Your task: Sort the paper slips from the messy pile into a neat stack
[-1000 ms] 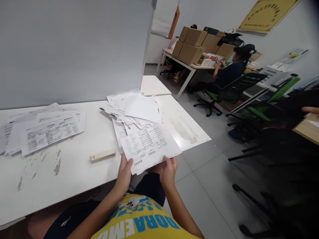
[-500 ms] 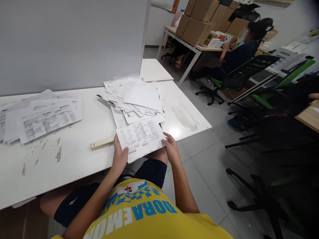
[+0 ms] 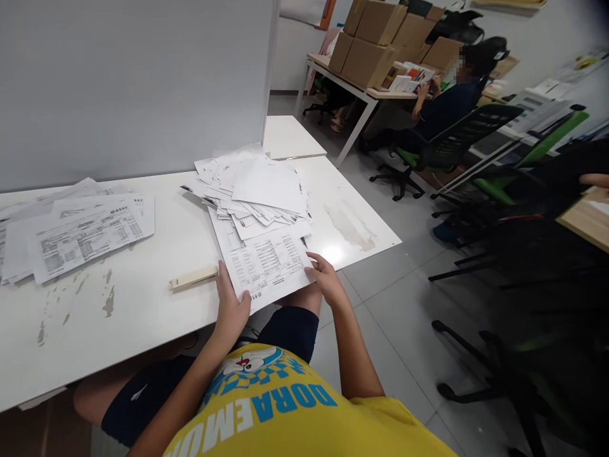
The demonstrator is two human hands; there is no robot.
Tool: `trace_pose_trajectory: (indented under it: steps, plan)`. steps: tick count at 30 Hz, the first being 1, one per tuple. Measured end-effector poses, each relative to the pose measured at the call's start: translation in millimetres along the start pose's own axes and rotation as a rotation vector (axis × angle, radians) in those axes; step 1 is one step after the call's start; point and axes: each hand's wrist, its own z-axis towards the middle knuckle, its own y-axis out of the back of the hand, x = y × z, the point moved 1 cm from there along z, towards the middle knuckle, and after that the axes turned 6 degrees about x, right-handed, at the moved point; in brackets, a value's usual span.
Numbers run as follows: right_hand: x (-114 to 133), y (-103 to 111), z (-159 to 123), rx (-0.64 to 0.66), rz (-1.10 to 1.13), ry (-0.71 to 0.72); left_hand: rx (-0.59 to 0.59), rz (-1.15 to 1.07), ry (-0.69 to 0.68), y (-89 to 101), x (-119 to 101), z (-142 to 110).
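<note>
While I watch through the head feed, the left hand (image 3: 232,310) and right hand (image 3: 326,279) pinch the thin white rectangular printed paper sheets (image 3: 271,270) at opposite sides. Sheets sit at the near edge of the white bench (image 3: 152,298), just before the messy white paper pile (image 3: 269,190). Logo edge points toward the wearer; long axis seems to run hand to hand, right end angled away; I can't separate the far edge. Versus one second ago: near edges, then staggered, look aligned; right hand moved from near edge to right side.
</note>
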Motion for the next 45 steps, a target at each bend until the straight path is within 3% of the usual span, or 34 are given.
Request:
trace_pose_trajectory:
  steps: [8,12,17,25,31,35,39,45]
  plan:
    - [-3,-1,-9,0.041,-0.032,0.002,0.173,0.231,-0.066,23.0,-14,-32]
    - [-5,-11,-17,0.059,0.009,0.017,0.169,0.459,-0.076,35.2,-11,-45]
    - [-7,-19,-29,0.049,0.004,0.003,0.219,0.625,-0.128,43.8,-6,-49]
    - [-1,-9,-49,-0.003,-0.034,-0.002,0.317,0.694,-0.172,45.8,-11,-48]
    - [1,-21,-48,0.017,0.030,-0.036,0.250,0.696,-0.217,49.5,-2,-52]
    - [1,-26,-46,0.032,0.057,-0.057,0.109,0.690,-0.276,56.8,-3,-49]
    - [-3,-26,-41,0.001,0.117,-0.055,-0.010,0.763,-0.335,66.1,-3,-30]
    - [-12,-30,-35,-0.021,0.172,-0.091,-0.029,0.789,-0.322,71.4,7,-5]
